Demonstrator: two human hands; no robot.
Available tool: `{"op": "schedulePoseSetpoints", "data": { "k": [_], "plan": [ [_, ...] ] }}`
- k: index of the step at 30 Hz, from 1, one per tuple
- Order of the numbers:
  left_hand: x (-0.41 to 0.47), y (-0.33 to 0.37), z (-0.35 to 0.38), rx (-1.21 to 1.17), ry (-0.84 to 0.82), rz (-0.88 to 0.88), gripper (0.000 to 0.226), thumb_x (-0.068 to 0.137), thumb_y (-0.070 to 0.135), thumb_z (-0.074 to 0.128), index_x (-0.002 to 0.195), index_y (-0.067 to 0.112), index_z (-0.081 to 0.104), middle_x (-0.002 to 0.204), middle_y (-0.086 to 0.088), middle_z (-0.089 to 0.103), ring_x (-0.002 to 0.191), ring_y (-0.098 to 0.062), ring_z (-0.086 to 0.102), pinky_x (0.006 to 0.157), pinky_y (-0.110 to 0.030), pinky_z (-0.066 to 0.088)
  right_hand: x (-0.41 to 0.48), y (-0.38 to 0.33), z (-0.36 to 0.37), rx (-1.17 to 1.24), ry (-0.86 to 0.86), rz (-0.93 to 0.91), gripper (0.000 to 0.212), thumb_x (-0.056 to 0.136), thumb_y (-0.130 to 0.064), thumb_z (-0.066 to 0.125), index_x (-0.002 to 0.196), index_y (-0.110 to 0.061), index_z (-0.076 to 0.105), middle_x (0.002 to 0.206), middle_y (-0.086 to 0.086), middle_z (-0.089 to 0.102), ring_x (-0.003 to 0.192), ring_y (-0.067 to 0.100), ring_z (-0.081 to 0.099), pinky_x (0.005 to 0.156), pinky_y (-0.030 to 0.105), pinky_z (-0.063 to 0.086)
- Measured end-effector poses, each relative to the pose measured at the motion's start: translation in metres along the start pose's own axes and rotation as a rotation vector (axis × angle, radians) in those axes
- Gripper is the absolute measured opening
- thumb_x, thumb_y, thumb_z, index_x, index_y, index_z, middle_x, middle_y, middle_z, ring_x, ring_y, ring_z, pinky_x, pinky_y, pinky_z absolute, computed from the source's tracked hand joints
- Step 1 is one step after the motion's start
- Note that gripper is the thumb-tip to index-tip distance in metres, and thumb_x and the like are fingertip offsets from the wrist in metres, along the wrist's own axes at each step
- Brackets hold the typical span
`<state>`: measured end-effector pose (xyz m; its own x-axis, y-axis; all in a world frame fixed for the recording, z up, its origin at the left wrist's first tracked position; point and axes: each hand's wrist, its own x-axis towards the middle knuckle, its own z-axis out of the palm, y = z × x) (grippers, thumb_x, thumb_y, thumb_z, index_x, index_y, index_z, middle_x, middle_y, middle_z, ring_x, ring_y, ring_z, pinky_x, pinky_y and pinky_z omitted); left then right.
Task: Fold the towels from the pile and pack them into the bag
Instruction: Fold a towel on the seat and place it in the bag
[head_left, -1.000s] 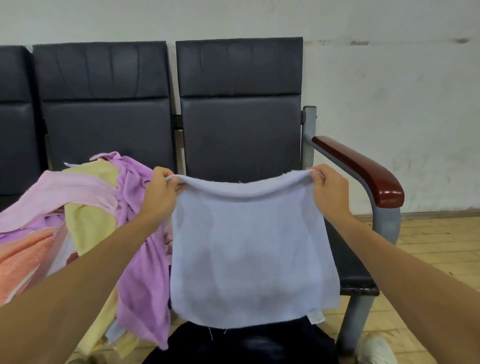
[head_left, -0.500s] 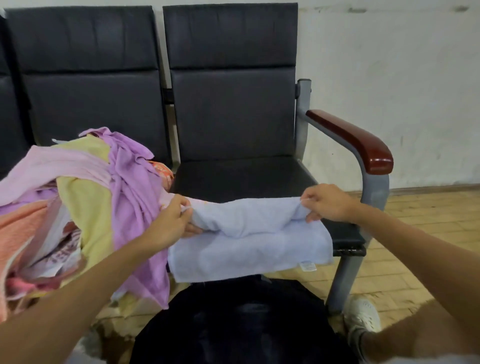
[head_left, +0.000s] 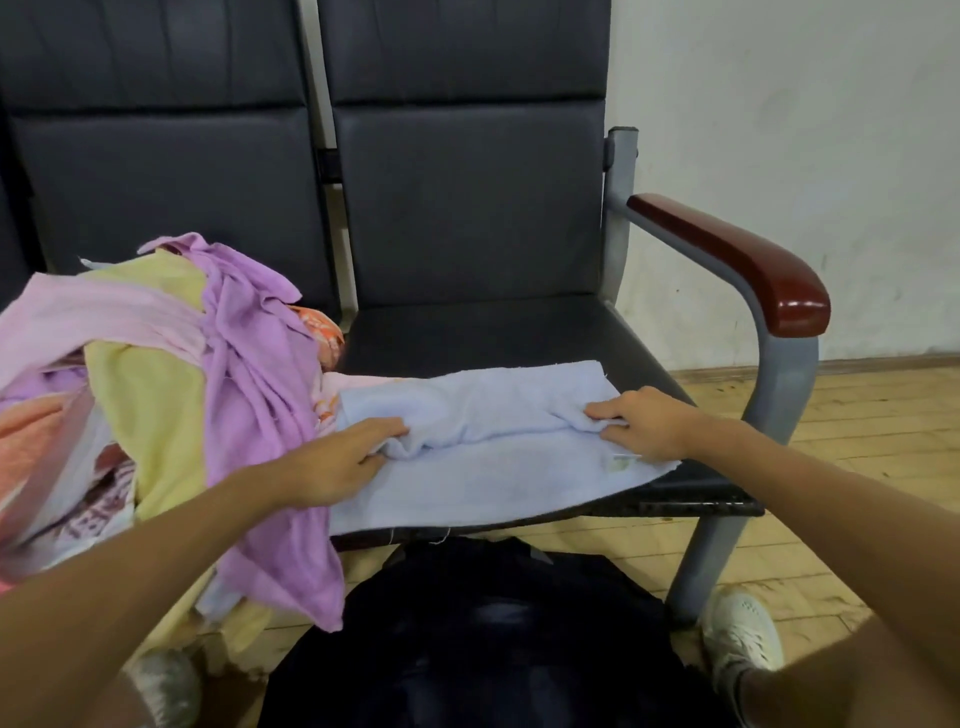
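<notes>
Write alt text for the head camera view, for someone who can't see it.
The left hand and right hand pinch the folded-over edge of a pale blue towel lying on a black chair seat. A pile of pink, yellow and purple towels sits on the next seat to the left, and a dark bag lies below.

Pale blue towel (head_left: 493, 473) lies on chair seat (head_left: 493, 338), far half doubled over toward seat front, near edge at seat front. Left grip (head_left: 332, 462) pinches fold at seat's left side. Right grip (head_left: 649, 423) holds fold at seat's right side. Towel pile (head_left: 145, 374) heaped left of seat, purple towel (head_left: 260, 395) draped over it. Dark bag (head_left: 493, 639) below seat front. Red-brown armrest (head_left: 737, 260) right of seat.
</notes>
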<state>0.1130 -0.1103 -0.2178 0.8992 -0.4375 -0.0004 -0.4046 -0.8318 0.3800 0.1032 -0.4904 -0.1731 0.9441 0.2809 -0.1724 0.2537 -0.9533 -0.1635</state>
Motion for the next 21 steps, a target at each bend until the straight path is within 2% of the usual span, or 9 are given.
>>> {"op": "schedulePoseSetpoints", "data": {
  "k": [3,5,6,7,10,12,15,18,21],
  "plan": [
    [0.017,-0.002,0.006,-0.053,0.141,0.052,0.040,0.098,0.002,0.049,0.137,0.008,0.050,0.140,0.005,0.048,0.128,-0.006,0.041,0.098,0.004,0.013,0.011,0.004,0.009,0.041,0.106,0.022,0.040,0.104,-0.023,0.042,0.144,-0.019,0.047,0.140,0.008,0.055,0.120,0.025,0.055,0.101,0.025,0.037],
    [0.022,0.000,0.012,-0.126,0.272,0.057,0.030,0.094,-0.003,0.051,0.120,0.006,0.064,0.124,0.028,0.057,0.122,-0.001,0.050,0.100,0.000,0.020,0.018,0.008,0.012,0.104,0.218,0.044,0.036,0.103,-0.022,0.045,0.137,-0.017,0.056,0.138,0.004,0.058,0.118,0.020,0.056,0.099,0.024,0.038],
    [0.022,0.001,0.013,-0.170,0.317,0.055,0.025,0.093,-0.005,0.053,0.109,0.007,0.068,0.109,0.041,0.058,0.112,0.010,0.051,0.097,0.002,0.023,0.019,0.009,0.012,0.150,0.284,0.046,0.033,0.102,-0.020,0.046,0.131,-0.016,0.061,0.132,0.003,0.062,0.110,0.016,0.058,0.093,0.022,0.041],
    [0.021,0.004,0.012,-0.205,0.353,0.055,0.024,0.093,-0.005,0.053,0.101,0.010,0.070,0.101,0.045,0.058,0.105,0.016,0.051,0.093,0.004,0.025,0.020,0.010,0.011,0.196,0.343,0.041,0.029,0.102,-0.018,0.047,0.124,-0.017,0.066,0.122,0.000,0.067,0.098,0.011,0.059,0.085,0.018,0.041],
    [0.019,0.015,0.001,-0.327,0.442,0.027,0.032,0.096,-0.002,0.047,0.104,0.022,0.065,0.106,0.021,0.063,0.104,0.006,0.053,0.096,-0.002,0.030,0.011,0.008,0.004,0.280,0.426,0.043,0.022,0.102,-0.020,0.046,0.102,-0.028,0.066,0.090,-0.010,0.065,0.075,0.004,0.054,0.066,0.011,0.036],
    [0.015,0.024,-0.011,-0.410,0.518,0.015,0.031,0.097,0.001,0.047,0.105,0.025,0.064,0.105,0.014,0.065,0.099,0.007,0.056,0.095,-0.007,0.035,0.001,0.008,0.000,0.299,0.464,0.044,0.023,0.103,-0.021,0.045,0.110,-0.024,0.066,0.093,-0.006,0.063,0.076,0.005,0.054,0.068,0.015,0.038],
    [0.001,0.037,-0.025,-0.468,0.558,-0.010,0.028,0.098,0.005,0.047,0.103,0.025,0.066,0.100,0.015,0.064,0.090,0.010,0.055,0.078,0.000,0.036,-0.015,0.012,-0.004,0.306,0.545,0.019,0.027,0.103,-0.022,0.046,0.118,-0.016,0.067,0.106,0.003,0.068,0.088,0.013,0.054,0.077,0.022,0.039],
    [-0.020,0.040,-0.033,-0.482,0.506,0.000,0.033,0.097,0.005,0.049,0.098,0.033,0.067,0.103,0.013,0.066,0.093,0.003,0.057,0.084,-0.007,0.040,-0.033,0.014,-0.007,0.312,0.573,-0.026,0.026,0.102,-0.020,0.048,0.116,-0.012,0.068,0.103,0.004,0.068,0.087,0.016,0.056,0.070,0.017,0.038],
    [-0.039,0.034,-0.036,-0.523,0.397,-0.032,0.032,0.095,0.002,0.050,0.098,0.025,0.072,0.102,0.004,0.071,0.095,-0.005,0.060,0.092,-0.026,0.045,-0.048,0.016,-0.005,0.249,0.506,-0.087,0.020,0.100,-0.017,0.050,0.105,-0.020,0.069,0.089,0.001,0.067,0.074,0.013,0.056,0.065,0.016,0.040]
  ]
}}
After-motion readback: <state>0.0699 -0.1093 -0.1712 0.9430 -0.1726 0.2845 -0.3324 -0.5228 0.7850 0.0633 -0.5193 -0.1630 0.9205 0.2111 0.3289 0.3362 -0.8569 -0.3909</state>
